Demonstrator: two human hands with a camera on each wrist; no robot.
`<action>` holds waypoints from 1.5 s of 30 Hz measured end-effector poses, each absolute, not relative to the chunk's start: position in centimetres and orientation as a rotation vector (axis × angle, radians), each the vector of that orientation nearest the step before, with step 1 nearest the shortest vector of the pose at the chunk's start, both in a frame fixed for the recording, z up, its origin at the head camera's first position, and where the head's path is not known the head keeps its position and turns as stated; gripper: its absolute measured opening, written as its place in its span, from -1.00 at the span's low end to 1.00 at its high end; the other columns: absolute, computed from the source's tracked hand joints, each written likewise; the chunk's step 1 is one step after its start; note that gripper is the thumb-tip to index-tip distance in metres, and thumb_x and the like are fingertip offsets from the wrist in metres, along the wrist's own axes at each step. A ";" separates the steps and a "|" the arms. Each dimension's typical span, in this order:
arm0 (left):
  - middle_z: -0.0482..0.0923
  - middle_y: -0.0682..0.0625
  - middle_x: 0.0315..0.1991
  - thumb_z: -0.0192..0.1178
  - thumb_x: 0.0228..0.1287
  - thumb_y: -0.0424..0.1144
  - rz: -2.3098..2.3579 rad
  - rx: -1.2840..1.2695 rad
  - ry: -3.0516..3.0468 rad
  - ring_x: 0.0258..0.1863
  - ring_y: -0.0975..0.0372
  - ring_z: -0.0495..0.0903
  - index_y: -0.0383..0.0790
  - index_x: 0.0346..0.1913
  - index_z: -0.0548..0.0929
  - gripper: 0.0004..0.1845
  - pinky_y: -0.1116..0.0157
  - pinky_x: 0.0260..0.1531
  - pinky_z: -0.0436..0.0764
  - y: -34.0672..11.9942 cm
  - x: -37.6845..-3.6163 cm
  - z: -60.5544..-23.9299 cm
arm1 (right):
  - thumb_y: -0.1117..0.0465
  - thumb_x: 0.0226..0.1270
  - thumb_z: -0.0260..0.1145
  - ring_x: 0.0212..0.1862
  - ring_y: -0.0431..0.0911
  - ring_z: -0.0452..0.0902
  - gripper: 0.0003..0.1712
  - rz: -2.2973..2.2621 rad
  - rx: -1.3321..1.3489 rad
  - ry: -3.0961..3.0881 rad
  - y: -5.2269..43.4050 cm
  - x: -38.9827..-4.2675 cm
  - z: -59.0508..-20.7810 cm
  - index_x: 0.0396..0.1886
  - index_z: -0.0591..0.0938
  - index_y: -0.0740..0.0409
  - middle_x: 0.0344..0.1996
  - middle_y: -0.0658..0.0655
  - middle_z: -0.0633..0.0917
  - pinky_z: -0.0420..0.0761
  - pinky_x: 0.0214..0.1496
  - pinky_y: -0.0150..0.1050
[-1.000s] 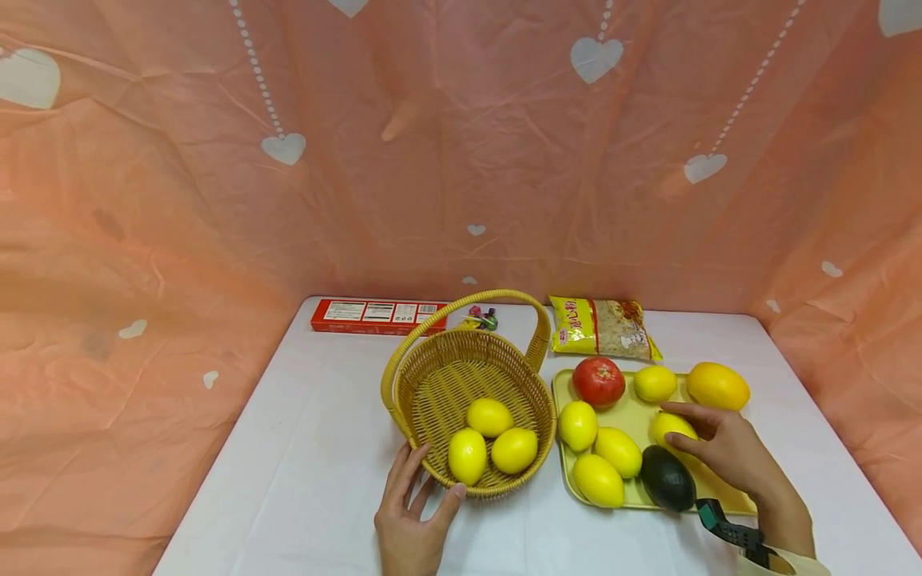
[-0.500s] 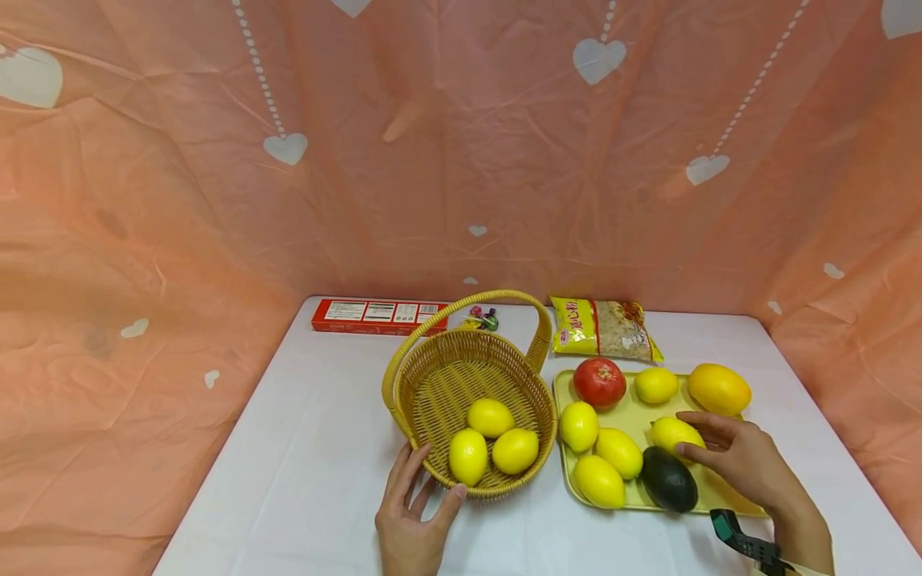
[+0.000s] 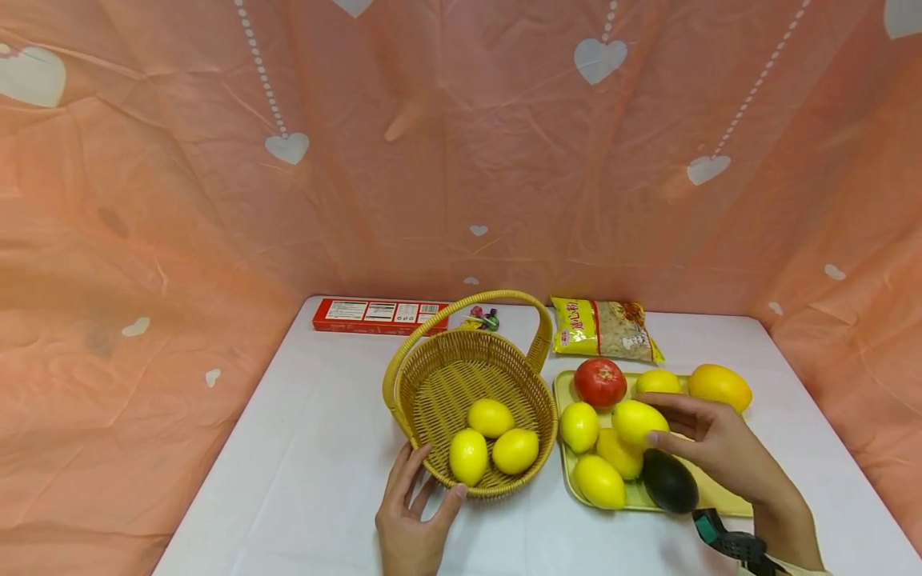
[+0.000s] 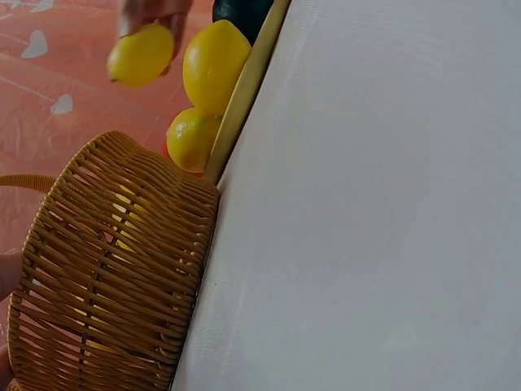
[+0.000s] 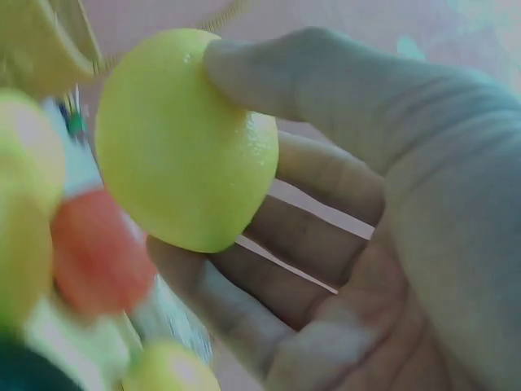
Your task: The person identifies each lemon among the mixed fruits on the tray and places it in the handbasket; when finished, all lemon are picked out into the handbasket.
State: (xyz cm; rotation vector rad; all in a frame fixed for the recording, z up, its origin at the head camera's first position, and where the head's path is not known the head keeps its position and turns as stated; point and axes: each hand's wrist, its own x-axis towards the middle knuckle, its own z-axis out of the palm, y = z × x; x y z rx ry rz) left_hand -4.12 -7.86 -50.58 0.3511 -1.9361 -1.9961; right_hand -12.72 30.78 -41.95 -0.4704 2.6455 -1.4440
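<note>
My right hand (image 3: 709,440) pinches a lemon (image 3: 639,422) between thumb and fingers, raised over the yellow tray (image 3: 723,500); the right wrist view shows this lemon (image 5: 183,142) at the thumb and fingertips, apart from the palm. My left hand (image 3: 412,524) holds the wicker basket (image 3: 441,380) at its near left rim, thumb and fingers spread along the edge. Three lemons (image 3: 491,418) lie inside the basket. On the tray are several more lemons (image 3: 600,482), a dark avocado (image 3: 670,480), a round red fruit (image 3: 600,382) and an orange-yellow mango (image 3: 720,388).
The basket's tall arched handle (image 3: 504,294) rises above its rim. Behind stand a long red box (image 3: 378,316), some small wrapped candies (image 3: 484,318) and a yellow food packet (image 3: 607,328). A pink curtain (image 3: 461,160) hangs at the table's back edge.
My right hand has lifted the lemon from the middle of the tray and carried it left, partly over another lemon. My left hand and the basket have stayed in place.
</note>
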 end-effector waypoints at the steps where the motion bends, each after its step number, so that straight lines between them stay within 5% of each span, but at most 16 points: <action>1: 0.33 -0.19 0.62 0.65 0.15 -0.45 -1.994 0.349 -1.937 0.49 0.07 0.50 -0.28 0.43 0.66 -0.26 0.46 0.29 0.68 -7.9 -4.1 -50.6 | 0.25 0.51 0.51 0.13 -0.33 0.74 -0.50 -1.440 -0.505 2.633 30.1 -12.8 -41.7 0.39 0.70 0.17 0.20 -0.23 0.75 0.74 0.15 -0.52; 7: 0.34 -0.18 0.62 0.65 0.15 -0.45 -1.984 0.340 -1.941 0.49 0.08 0.50 -0.28 0.43 0.65 -0.26 0.45 0.29 0.69 -7.9 -4.1 -50.6 | 0.28 0.47 0.54 0.14 -0.22 0.76 -0.53 -1.458 -0.747 2.496 26.2 -13.5 -41.5 0.33 0.76 0.05 0.20 0.11 0.80 0.74 0.24 -0.48; 16: 0.33 -0.18 0.62 0.65 0.14 -0.46 -1.996 0.346 -1.936 0.41 0.36 0.52 -0.28 0.44 0.65 -0.24 0.47 0.28 0.68 -7.9 -4.1 -50.6 | 0.20 0.49 0.55 0.16 -0.18 0.77 -0.54 -1.434 -0.898 2.305 21.5 -14.8 -42.3 0.34 0.75 0.08 0.19 0.08 0.83 0.78 0.27 -0.36; 29: 0.36 -0.17 0.61 0.67 0.14 -0.43 -1.971 0.357 -1.957 0.45 0.21 0.54 -0.22 0.42 0.68 -0.26 0.42 0.28 0.70 -7.9 -4.1 -50.9 | 0.11 0.39 0.61 0.10 -0.24 0.69 -0.58 -1.151 -1.054 2.368 14.8 -14.8 -42.6 0.23 0.82 -0.07 0.15 -0.07 0.84 0.75 0.25 -0.29; 35: 0.34 -0.24 0.62 0.67 0.17 -0.39 -1.965 0.367 -1.973 0.50 -0.08 0.49 -0.17 0.41 0.69 -0.29 0.36 0.29 0.72 -7.9 -4.0 -50.6 | 0.19 0.34 0.61 0.08 -0.27 0.69 -0.63 -1.130 -1.166 2.426 12.0 -14.7 -43.4 0.13 0.84 -0.06 0.07 -0.11 0.85 0.75 0.24 -0.26; 42: 0.36 -0.23 0.61 0.67 0.12 -0.45 -1.971 0.358 -1.950 0.38 0.40 0.55 -0.15 0.40 0.70 -0.27 0.46 0.25 0.70 -7.8 -4.0 -50.9 | 0.12 0.42 0.60 0.23 -0.12 0.74 -0.58 -1.257 -1.066 2.427 12.8 -15.0 -43.0 0.24 0.82 0.00 0.17 -0.05 0.85 0.75 0.38 -0.18; 45: 0.35 -0.22 0.62 0.68 0.12 -0.43 -1.977 0.370 -1.957 0.44 0.24 0.54 -0.13 0.41 0.70 -0.26 0.44 0.27 0.70 -8.0 -4.1 -50.8 | 0.16 0.43 0.59 0.25 -0.03 0.75 -0.58 -1.361 -0.983 2.433 15.1 -15.6 -42.7 0.25 0.81 0.05 0.18 0.01 0.84 0.74 0.40 -0.21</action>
